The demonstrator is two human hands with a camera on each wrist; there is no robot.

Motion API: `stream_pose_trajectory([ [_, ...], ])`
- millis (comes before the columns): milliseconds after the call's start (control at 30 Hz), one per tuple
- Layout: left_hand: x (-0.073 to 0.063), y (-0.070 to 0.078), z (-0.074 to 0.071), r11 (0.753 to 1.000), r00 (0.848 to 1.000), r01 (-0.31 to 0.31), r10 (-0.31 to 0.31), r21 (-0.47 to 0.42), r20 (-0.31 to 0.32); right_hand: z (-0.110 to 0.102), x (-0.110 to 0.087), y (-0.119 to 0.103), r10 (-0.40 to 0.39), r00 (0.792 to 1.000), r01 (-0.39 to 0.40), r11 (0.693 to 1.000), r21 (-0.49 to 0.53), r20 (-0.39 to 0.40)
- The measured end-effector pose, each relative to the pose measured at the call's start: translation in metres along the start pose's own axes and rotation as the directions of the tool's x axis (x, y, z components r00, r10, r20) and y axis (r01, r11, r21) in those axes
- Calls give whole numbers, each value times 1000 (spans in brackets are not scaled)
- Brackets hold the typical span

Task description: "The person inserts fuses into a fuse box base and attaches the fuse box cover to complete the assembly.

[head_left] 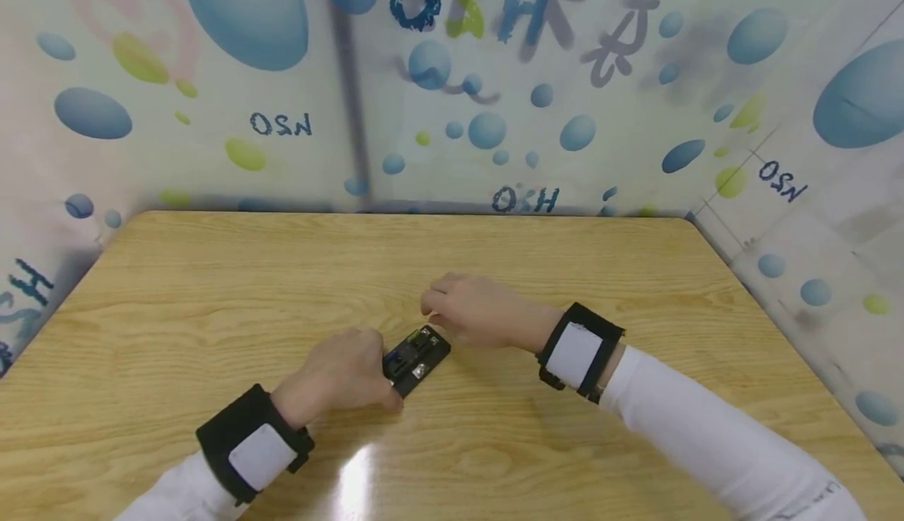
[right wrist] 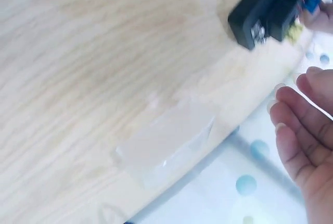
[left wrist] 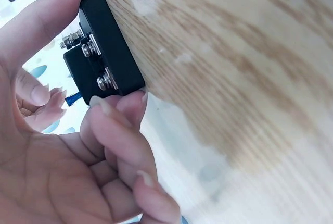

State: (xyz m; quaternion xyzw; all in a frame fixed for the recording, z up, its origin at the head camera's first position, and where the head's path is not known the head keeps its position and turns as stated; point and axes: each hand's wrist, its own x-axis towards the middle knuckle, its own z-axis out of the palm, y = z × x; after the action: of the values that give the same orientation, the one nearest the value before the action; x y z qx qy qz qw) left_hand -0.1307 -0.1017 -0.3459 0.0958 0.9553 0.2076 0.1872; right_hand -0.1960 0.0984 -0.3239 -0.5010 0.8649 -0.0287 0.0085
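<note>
My left hand (head_left: pixel 344 369) grips a small black block with metal screw terminals (head_left: pixel 417 360) at its left end, over the table. In the left wrist view the block (left wrist: pixel 117 47) is between the thumb and the fingers (left wrist: pixel 117 135), its screws facing the palm side. A small blue piece (left wrist: pixel 73 99) sticks out from it. My right hand (head_left: pixel 480 309) hovers just beyond the block's far right corner. The right wrist view has its fingers (right wrist: pixel 299 130) loosely bent with nothing between them, apart from the block (right wrist: pixel 260 13).
The wooden table (head_left: pixel 233 286) spreads around both hands and meets patterned walls (head_left: pixel 452 113) at the back and right. A clear, see-through plastic piece (right wrist: pixel 166 138) lies on the table in the right wrist view. Black bands (head_left: pixel 582 348) wrap both wrists.
</note>
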Motion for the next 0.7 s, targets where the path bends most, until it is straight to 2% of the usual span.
stream_pose_trajectory([
  [67, 0, 1, 0, 1000, 1000, -1, 1, 0, -1, -3, -4, 6, 20, 1000, -20, 999, 29, -23],
  [233, -1, 1, 0, 1000, 1000, 3, -3, -5, 2, -9, -14, 24, 75, 996, -74, 997, 21, -53],
  [467, 0, 1, 2, 1000, 1000, -10, 10, -13, -6, -23, -34, 44, 197, 980, -197, 977, 76, 7],
  [700, -2, 1, 1, 1000, 1000, 1, -1, -10, -9, -29, -48, 62, 264, 964, -266, 959, 102, 29],
])
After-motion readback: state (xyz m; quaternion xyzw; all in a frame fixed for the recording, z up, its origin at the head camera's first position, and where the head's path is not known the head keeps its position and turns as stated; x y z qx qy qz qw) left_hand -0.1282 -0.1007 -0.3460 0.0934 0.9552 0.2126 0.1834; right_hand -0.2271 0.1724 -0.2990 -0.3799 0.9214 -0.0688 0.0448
